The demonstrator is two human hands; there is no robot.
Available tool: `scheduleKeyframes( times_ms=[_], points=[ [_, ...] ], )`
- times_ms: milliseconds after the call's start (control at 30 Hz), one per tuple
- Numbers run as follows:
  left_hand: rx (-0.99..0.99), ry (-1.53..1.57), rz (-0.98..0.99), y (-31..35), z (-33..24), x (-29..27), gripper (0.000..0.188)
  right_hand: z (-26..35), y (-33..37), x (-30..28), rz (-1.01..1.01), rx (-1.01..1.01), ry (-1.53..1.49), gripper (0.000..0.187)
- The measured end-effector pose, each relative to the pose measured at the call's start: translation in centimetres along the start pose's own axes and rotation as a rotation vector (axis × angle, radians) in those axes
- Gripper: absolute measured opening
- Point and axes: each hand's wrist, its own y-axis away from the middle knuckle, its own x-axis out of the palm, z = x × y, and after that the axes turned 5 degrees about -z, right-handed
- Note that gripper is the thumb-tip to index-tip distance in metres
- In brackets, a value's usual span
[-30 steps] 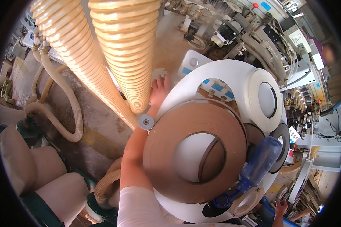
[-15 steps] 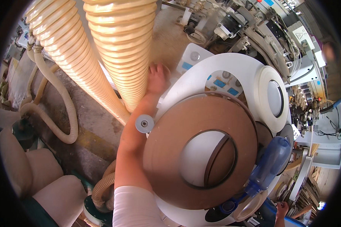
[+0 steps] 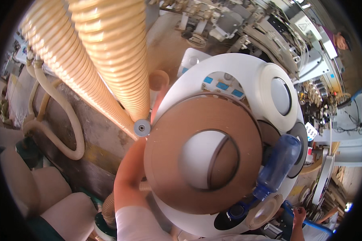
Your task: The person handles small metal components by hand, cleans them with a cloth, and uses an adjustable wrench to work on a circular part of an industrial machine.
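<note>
My left arm reaches up along the left side of a big brown roll of banding (image 3: 169, 172). Only a blurred strip of my left hand (image 3: 158, 100) shows between the roll's rim and a ribbed hose (image 3: 112, 52); its fingers cannot be made out. Just beyond it is a round tan cup-like thing (image 3: 159, 79). A grey round knob (image 3: 142, 127) sits beside my forearm. At the lower right, my right hand (image 3: 298, 217) has curled fingers near a blue bar (image 3: 315, 228); anything inside them is too small to tell.
The brown roll lies on a white disc (image 3: 229, 60) with a white roll (image 3: 263, 88) and a translucent blue bottle (image 3: 278, 164). Machinery (image 3: 269, 36) lines the far side. Stuffed pale sacks (image 3: 68, 209) stand at lower left. Another person (image 3: 342, 42) is at far right.
My left hand has drawn back from beside the tan cup-like thing and is now mostly behind the brown roll. The view has shifted, so the rolls and bottle appear farther left.
</note>
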Motion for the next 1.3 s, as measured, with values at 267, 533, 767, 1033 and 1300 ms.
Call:
scheduleKeyframes(
  times_ms=[267, 533, 767, 1033, 1300],
  points=[
    [-0.298, 0.354, 0.558, 14.3, -17.3, -10.1, 0.059, 4.7, 4.0, 4.2, 0.043, 0.011, -0.054, 0.021],
    [-0.238, 0.538, 1.098, 17.2, -32.8, -13.9, 0.054, 4.7, 7.0, 5.0, 0.138, 0.230, -0.250, 0.027],
    [-0.120, 0.621, 1.377, 18.2, -45.6, -15.2, 0.051, 0.6, 7.2, 2.0, 0.103, 0.318, -0.243, 0.029],
    [0.125, 0.607, 1.628, 22.0, -61.0, -14.7, 0.048, -8.2, 8.0, -6.4, -0.071, 0.468, -0.446, 0.027],
    [0.253, 0.542, 1.696, 24.1, -71.5, -15.6, 0.045, -19.9, 7.9, -10.9, -0.170, 0.484, -0.480, 0.037]
  ],
)
